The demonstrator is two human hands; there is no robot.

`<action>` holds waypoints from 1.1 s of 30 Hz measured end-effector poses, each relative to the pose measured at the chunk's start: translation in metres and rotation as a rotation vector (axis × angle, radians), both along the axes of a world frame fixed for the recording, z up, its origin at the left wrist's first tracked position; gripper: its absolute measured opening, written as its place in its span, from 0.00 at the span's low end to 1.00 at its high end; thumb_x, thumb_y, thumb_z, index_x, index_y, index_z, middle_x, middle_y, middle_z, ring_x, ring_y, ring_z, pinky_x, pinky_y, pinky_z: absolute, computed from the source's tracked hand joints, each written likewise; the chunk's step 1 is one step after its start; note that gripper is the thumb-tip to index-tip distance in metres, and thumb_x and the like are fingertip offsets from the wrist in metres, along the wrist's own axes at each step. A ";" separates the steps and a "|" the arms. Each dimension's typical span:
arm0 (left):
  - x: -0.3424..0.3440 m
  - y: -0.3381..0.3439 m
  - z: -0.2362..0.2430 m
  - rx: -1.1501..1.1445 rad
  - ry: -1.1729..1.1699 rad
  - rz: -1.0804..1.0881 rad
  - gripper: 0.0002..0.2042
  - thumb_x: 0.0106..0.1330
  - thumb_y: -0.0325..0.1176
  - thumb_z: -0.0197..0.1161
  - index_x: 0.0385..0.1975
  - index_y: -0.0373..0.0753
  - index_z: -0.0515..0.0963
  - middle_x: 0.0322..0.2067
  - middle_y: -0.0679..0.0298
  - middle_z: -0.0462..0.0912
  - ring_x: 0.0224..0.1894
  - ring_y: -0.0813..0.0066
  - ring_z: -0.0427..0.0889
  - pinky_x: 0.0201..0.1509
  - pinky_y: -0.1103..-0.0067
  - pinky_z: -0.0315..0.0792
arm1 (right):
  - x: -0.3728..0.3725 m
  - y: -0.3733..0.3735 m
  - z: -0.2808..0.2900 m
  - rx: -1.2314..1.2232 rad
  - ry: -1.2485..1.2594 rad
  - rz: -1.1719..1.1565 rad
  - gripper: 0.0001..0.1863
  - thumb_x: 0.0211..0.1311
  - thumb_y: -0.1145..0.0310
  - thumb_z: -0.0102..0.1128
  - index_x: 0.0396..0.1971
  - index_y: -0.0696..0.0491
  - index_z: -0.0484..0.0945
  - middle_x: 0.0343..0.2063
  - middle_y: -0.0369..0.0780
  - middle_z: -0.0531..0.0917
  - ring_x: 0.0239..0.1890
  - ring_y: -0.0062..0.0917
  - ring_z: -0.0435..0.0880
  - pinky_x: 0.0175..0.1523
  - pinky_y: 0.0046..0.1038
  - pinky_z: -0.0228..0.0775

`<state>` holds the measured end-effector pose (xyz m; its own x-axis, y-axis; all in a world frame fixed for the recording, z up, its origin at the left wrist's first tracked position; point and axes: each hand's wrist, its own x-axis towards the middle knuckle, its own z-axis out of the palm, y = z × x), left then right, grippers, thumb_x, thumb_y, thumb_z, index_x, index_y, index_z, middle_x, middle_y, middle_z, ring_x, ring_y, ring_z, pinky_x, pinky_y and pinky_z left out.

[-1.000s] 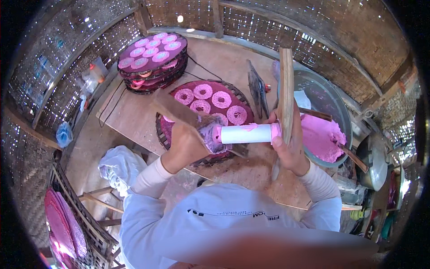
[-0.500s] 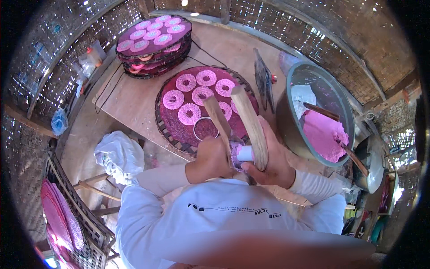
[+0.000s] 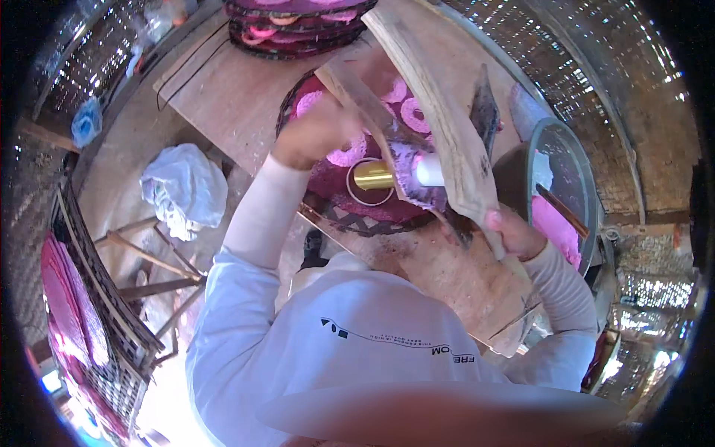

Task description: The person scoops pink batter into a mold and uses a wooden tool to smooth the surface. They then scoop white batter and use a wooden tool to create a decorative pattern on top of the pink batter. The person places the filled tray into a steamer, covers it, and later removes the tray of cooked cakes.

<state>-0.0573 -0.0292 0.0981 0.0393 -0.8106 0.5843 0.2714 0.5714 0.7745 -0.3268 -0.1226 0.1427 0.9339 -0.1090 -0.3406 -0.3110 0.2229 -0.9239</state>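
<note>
A wooden press [image 3: 439, 97] with two long bars is raised over the round tray, tilted. A white cylinder [image 3: 430, 170] shows between its bars, and a gold-coloured cylinder [image 3: 374, 176] juts out on the left side. Purple-pink residue coats the wood around them. My right hand [image 3: 519, 235] is closed around the lower end of the wider bar. My left hand [image 3: 316, 134] is against the narrower bar, its fingers smeared by motion. On the magenta tray surface lie pink lacy rings [image 3: 346, 151], partly hidden by the press, and a thin pale hoop [image 3: 360, 200] beneath the gold cylinder.
A large grey tub [image 3: 588, 179] with pink dough and a wooden stick [image 3: 560, 210] stands at right. Stacked trays [image 3: 290, 39] are at the back. A dark flat tool [image 3: 485, 112] lies beside the tub. At left sit a white bag [image 3: 185, 186] and a woven rack [image 3: 100, 298].
The press has been lifted forward and turned, exposing the gold cylinder. My left hand has moved up and left, while my right hand has shifted right to the bar's lower end.
</note>
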 end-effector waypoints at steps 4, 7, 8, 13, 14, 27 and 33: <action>0.020 -0.036 -0.017 -0.331 0.762 -0.523 0.47 0.50 0.70 0.46 0.61 0.36 0.49 0.53 0.63 0.63 0.59 0.56 0.60 0.62 0.60 0.54 | 0.012 -0.018 -0.006 0.131 0.158 0.103 0.32 0.59 0.46 0.46 0.53 0.58 0.63 0.41 0.41 0.75 0.42 0.23 0.74 0.49 0.25 0.64; 0.022 -0.038 -0.035 -0.368 0.701 -0.598 0.42 0.54 0.67 0.44 0.61 0.40 0.52 0.53 0.62 0.64 0.60 0.58 0.59 0.61 0.64 0.53 | 0.026 -0.030 -0.010 0.153 0.242 0.094 0.31 0.62 0.46 0.42 0.52 0.57 0.64 0.39 0.41 0.76 0.38 0.24 0.76 0.45 0.24 0.67; 0.022 -0.038 -0.043 -0.363 0.720 -0.568 0.39 0.54 0.65 0.45 0.59 0.40 0.55 0.50 0.63 0.65 0.58 0.58 0.60 0.60 0.63 0.55 | 0.031 -0.030 -0.012 0.199 0.288 0.050 0.30 0.63 0.45 0.40 0.52 0.57 0.64 0.38 0.41 0.77 0.37 0.23 0.76 0.44 0.23 0.68; 0.021 -0.029 -0.065 -0.229 0.910 -0.487 0.22 0.57 0.53 0.48 0.43 0.43 0.67 0.40 0.65 0.68 0.49 0.59 0.67 0.54 0.62 0.62 | 0.048 -0.033 -0.027 0.247 0.381 0.027 0.29 0.65 0.45 0.33 0.50 0.56 0.67 0.34 0.39 0.78 0.33 0.20 0.77 0.40 0.22 0.69; 0.023 -0.028 -0.068 -0.191 0.939 -0.480 0.20 0.57 0.52 0.48 0.41 0.44 0.67 0.39 0.65 0.68 0.48 0.60 0.67 0.53 0.62 0.63 | 0.048 -0.034 -0.036 0.212 0.390 0.020 0.29 0.65 0.45 0.33 0.49 0.56 0.67 0.33 0.38 0.78 0.32 0.20 0.76 0.39 0.21 0.69; 0.033 -0.020 -0.082 -0.089 0.948 -0.419 0.13 0.59 0.48 0.44 0.28 0.45 0.68 0.28 0.68 0.70 0.41 0.63 0.69 0.48 0.67 0.64 | 0.053 -0.035 -0.069 -0.051 0.375 0.048 0.26 0.64 0.47 0.38 0.36 0.55 0.76 0.25 0.33 0.78 0.25 0.15 0.74 0.32 0.17 0.66; 0.018 -0.020 -0.089 -0.026 1.042 -0.296 0.12 0.60 0.46 0.46 0.27 0.45 0.68 0.27 0.68 0.71 0.40 0.64 0.71 0.46 0.68 0.66 | 0.048 -0.036 -0.049 0.016 0.466 0.011 0.26 0.64 0.47 0.40 0.39 0.54 0.76 0.27 0.32 0.79 0.26 0.13 0.74 0.32 0.16 0.67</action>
